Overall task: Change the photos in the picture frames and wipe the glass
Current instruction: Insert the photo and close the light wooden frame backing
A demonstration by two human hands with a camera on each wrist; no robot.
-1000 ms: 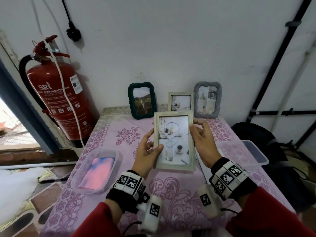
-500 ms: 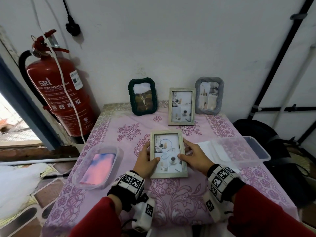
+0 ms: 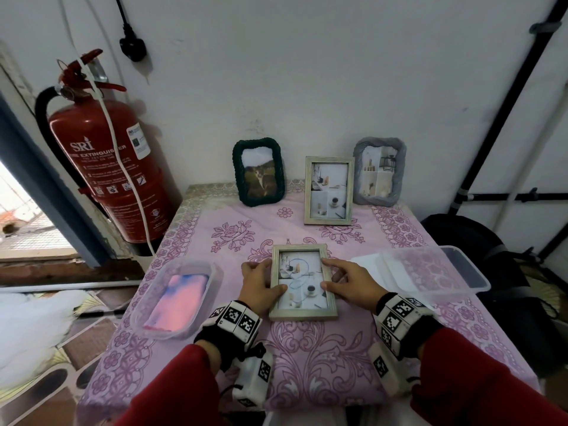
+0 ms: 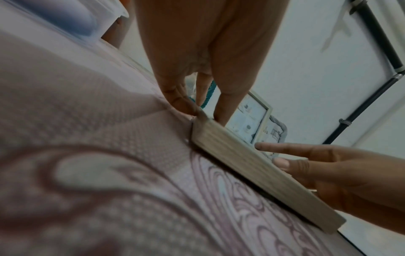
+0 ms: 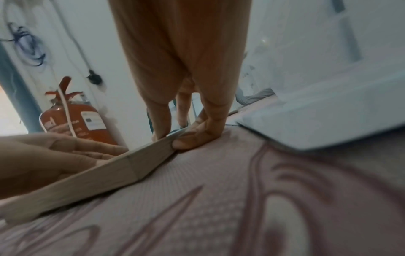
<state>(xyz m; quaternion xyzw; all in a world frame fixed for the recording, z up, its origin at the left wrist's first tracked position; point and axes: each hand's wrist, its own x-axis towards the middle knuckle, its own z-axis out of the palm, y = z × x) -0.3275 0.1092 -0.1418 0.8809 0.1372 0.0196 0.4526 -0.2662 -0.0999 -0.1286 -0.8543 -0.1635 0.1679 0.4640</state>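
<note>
At far left, an open doorway [image 3: 18,229] lets in daylight, patterned floor tiles [image 3: 46,364] below it. Red fire extinguisher [image 3: 110,167] stands against the white wall [image 3: 307,72], white cable [image 3: 123,161] running down across it, black plug [image 3: 132,46] on the wall above. Table is covered by a pink floral tablecloth [image 3: 307,358]. On its left side: clear plastic tub [image 3: 176,298] holding a pink-and-blue cloth [image 3: 178,299]. Back row against the wall: dark green frame [image 3: 259,172], then a pale wooden frame [image 3: 329,190] standing upright, then a grey frame [image 3: 379,170].

Centre front: light wood frame [image 3: 302,282] lies face up on the tablecloth, photo visible behind the glass. Left hand [image 3: 261,287] grasps its left edge, thumb on top of the glass, fingers curled along the side. Right hand [image 3: 350,287] pinches the right edge, thumb and forefinger on the front face, the other fingers tucked against the outer edge.

Right of the hands: second clear tub [image 3: 436,269], white sheets [image 3: 365,261] partly under it. A dark bag [image 3: 479,241] sits beyond the table edge; black pipes [image 3: 507,96] run down the right wall.
</note>
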